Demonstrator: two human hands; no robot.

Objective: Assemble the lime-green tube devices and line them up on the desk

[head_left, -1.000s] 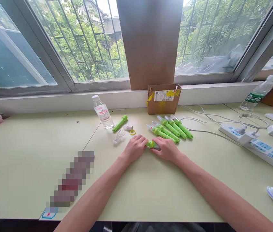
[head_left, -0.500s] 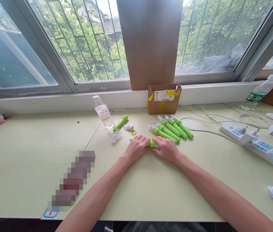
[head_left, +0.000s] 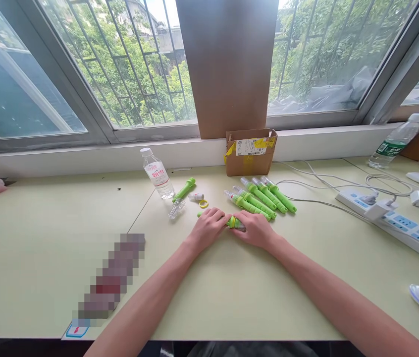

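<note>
Between my two hands lies a green plastic tube with a clear ribbed cap [head_left: 234, 223], close to the table top. My left hand [head_left: 210, 226] is wrapped round its green body, whose far end pokes out at the left. The fingers of my right hand [head_left: 255, 228] close on the clear-capped end and partly hide it. Just beyond are several similar green tubes with clear caps [head_left: 256, 202], side by side. Left of them lie an uncapped green tube [head_left: 184, 190], a loose clear cap [head_left: 176, 209], a small white cylindrical part [head_left: 196, 197] and a yellow ring [head_left: 203, 204].
A water bottle [head_left: 158, 174] stands behind the loose parts, and an open cardboard box [head_left: 249, 156] is against the window ledge. At the right are a power strip [head_left: 398, 222], cables, and a second bottle [head_left: 393, 144]. A blurred-out item [head_left: 115, 277] lies left of my forearm.
Both hands keep their hold on the green tube in almost the same place. The whole view has shifted very slightly; nothing else visibly moved.
</note>
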